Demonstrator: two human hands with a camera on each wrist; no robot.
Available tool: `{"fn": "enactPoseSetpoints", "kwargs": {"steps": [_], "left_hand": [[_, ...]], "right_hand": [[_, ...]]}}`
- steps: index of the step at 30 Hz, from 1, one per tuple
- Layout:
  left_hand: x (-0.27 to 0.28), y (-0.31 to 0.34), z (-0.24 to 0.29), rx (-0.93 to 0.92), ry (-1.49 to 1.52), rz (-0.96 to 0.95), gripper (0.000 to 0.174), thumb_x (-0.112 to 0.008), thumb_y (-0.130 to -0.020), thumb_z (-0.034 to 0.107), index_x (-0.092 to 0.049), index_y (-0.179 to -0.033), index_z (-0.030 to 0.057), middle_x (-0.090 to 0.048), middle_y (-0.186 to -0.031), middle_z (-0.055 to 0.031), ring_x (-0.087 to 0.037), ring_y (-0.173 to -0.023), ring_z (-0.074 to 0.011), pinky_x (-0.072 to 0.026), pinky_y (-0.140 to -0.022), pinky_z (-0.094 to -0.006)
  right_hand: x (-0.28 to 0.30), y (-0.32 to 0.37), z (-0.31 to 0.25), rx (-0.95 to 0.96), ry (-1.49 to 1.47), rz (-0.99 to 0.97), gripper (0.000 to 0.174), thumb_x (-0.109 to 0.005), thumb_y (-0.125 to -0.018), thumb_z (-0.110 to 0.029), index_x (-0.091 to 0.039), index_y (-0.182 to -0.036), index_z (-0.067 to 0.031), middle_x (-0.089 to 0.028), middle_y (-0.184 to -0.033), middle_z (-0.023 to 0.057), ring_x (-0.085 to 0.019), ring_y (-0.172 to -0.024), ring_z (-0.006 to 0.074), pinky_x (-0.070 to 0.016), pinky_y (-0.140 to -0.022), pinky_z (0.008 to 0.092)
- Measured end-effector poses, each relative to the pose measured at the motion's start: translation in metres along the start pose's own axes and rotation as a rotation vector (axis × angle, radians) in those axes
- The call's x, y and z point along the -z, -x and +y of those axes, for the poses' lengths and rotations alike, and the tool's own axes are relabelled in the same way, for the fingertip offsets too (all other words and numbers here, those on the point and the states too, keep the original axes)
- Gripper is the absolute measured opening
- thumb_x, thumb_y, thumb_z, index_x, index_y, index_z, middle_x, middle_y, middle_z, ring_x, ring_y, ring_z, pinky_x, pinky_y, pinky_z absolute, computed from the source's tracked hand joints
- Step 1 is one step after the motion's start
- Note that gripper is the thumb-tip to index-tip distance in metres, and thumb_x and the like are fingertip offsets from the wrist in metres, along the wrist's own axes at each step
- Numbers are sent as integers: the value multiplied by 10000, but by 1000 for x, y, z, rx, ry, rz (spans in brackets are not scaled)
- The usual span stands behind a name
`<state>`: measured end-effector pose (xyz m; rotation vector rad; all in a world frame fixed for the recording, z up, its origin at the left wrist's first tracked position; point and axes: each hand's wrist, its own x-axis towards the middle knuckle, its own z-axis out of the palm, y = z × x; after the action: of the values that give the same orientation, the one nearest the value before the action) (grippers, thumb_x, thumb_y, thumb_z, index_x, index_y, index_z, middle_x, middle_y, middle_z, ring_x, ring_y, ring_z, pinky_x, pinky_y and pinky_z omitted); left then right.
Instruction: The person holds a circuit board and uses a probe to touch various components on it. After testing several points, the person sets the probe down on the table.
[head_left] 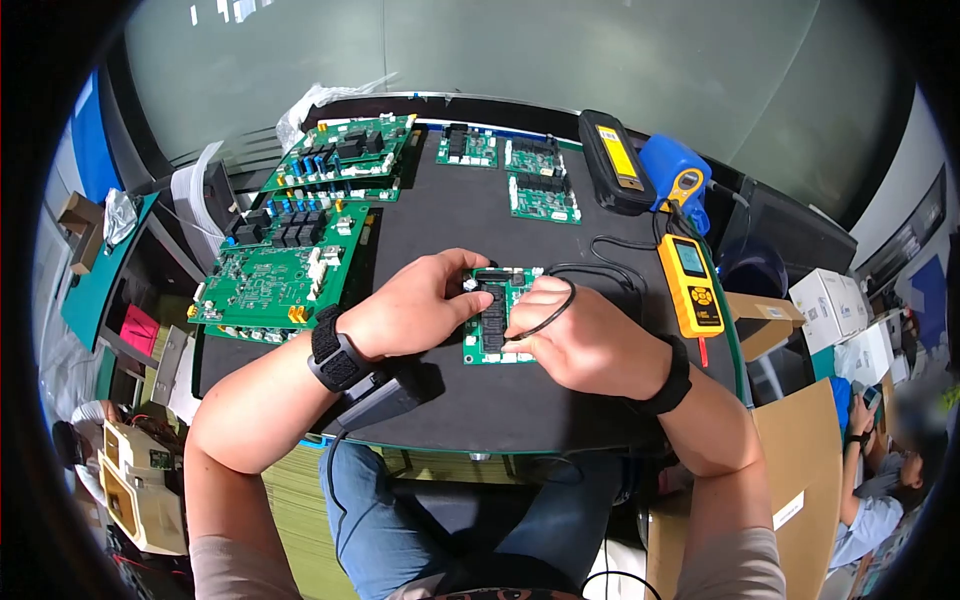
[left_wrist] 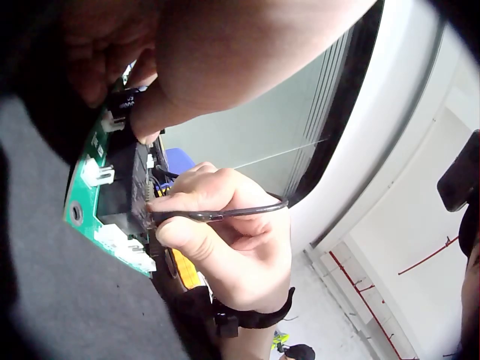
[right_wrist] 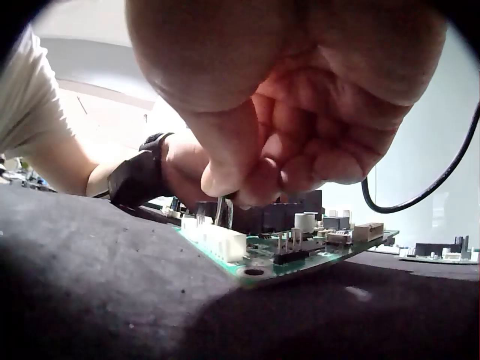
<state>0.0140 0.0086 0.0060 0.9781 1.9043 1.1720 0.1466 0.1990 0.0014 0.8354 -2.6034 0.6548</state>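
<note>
A small green circuit board (head_left: 471, 352) with a row of black block components (head_left: 492, 325) lies on the black mat before me. My left hand (head_left: 415, 305) grips its far left part; the left wrist view has the thumb pressing on the black parts and the other fingers at the board's edge. In my right hand (head_left: 595, 340), thumb and forefinger pinch a thin probe (left_wrist: 187, 216) on a black cable. Its metal tip (right_wrist: 224, 211) points down at the near end of the black row, beside the white connectors (right_wrist: 225, 244).
Larger green boards (head_left: 265, 275) are stacked at the left. Small boards (head_left: 545, 195) lie at the back. On the right are a yellow handheld meter (head_left: 690, 290), a black case (head_left: 605, 170) and a blue device (head_left: 670, 165). Cardboard boxes (head_left: 800, 450) stand beyond the table's right edge.
</note>
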Motion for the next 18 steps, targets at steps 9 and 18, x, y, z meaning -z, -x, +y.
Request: {"fn": "enactPoseSetpoints", "kwargs": {"steps": [9, 18], "left_hand": [[1, -2, -4, -13, -95, 21, 437, -651, -1017, 127, -507, -1395, -38, -677, -1052, -59, -591, -931, -90, -514, -829, -272], [0, -2, -5, -40, 50, 10, 418, -651, -1010, 100, -516, -1384, -29, -673, -1094, -54, -592, -966, -85, -511, -850, -269]], "right_hand": [[5, 3, 1, -97, -58, -63, 41, -682, -867, -76, -689, -892, -44, -657, -864, 91, -614, -887, 300, -472, -860, 401], [5, 5, -1, -49, 11, -34, 81, -690, -834, -59, -668, -911, -45, -655, -882, 82, -607, -866, 315, -492, -794, 415]]}}
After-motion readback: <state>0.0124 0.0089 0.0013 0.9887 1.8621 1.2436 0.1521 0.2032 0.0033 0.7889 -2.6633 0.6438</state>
